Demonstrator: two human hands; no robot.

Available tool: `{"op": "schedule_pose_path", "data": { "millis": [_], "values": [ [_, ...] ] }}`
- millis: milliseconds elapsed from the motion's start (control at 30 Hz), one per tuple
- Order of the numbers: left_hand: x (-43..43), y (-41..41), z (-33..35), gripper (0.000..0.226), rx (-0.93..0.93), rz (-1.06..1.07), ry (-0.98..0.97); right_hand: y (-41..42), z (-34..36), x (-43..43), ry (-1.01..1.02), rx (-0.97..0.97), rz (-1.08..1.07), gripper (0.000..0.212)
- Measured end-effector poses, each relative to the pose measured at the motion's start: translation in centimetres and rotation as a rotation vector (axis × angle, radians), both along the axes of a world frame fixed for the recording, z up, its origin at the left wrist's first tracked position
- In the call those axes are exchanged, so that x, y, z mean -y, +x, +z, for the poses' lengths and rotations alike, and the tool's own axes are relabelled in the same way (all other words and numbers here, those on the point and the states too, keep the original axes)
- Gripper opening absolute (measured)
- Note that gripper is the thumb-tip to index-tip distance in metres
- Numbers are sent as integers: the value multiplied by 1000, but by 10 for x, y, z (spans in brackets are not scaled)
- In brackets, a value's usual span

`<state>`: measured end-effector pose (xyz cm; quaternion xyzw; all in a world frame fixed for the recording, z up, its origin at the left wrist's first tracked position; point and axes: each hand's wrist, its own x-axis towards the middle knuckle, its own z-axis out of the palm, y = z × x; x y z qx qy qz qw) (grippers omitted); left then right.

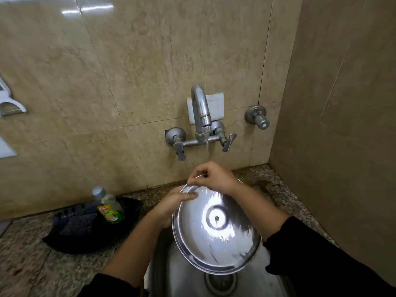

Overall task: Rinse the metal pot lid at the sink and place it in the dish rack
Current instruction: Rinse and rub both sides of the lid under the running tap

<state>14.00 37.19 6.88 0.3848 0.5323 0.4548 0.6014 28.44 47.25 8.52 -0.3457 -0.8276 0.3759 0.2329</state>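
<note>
A round shiny metal pot lid (216, 230) is held tilted over the steel sink (186, 281), its inner face toward me, wet and streaked. My left hand (171, 207) grips its upper left rim, thumb on the inner face. My right hand (214, 177) pinches the top rim with fingers curled over the edge. Water runs from the wall tap (201, 112) in a thin stream that falls behind my right hand. The sink drain (221, 282) shows just below the lid. No dish rack is in view.
A black tray (70, 239) on the granite counter (25, 264) at left holds a green dish-soap bottle (109, 207) and a dark scrubber. Tap handles (179, 150) and a separate valve (258, 118) stick out from the tiled wall. A side wall stands close on the right.
</note>
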Motion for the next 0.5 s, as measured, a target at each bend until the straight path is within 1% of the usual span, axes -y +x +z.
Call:
{"op": "schedule_pose_path", "data": {
  "millis": [67, 133, 200, 267, 333, 367, 433, 500],
  "values": [
    [0, 3, 1, 29, -10, 31, 13, 2, -2, -2, 57, 22, -32, 26],
    [4, 1, -2, 27, -17, 98, 9, 17, -12, -12, -19, -52, -170, 37],
    [8, -7, -9, 29, -4, 205, -4, 37, -25, -20, -84, -142, -328, 42],
    [10, -12, -12, 32, 10, 292, 4, 47, -34, -23, -59, -139, -416, 48],
    [10, -8, -12, 34, -16, 298, 33, 41, -33, -20, 61, 2, -448, 40],
    [9, -3, -11, 34, -27, 288, 46, 33, -28, -14, 168, 60, -432, 33],
    [7, 11, -7, 33, -29, 269, 60, 9, -19, -3, 426, 112, -290, 28],
    [5, 18, -8, 34, -27, 256, 91, -13, -13, 9, 617, 190, -84, 32]
  ]
}}
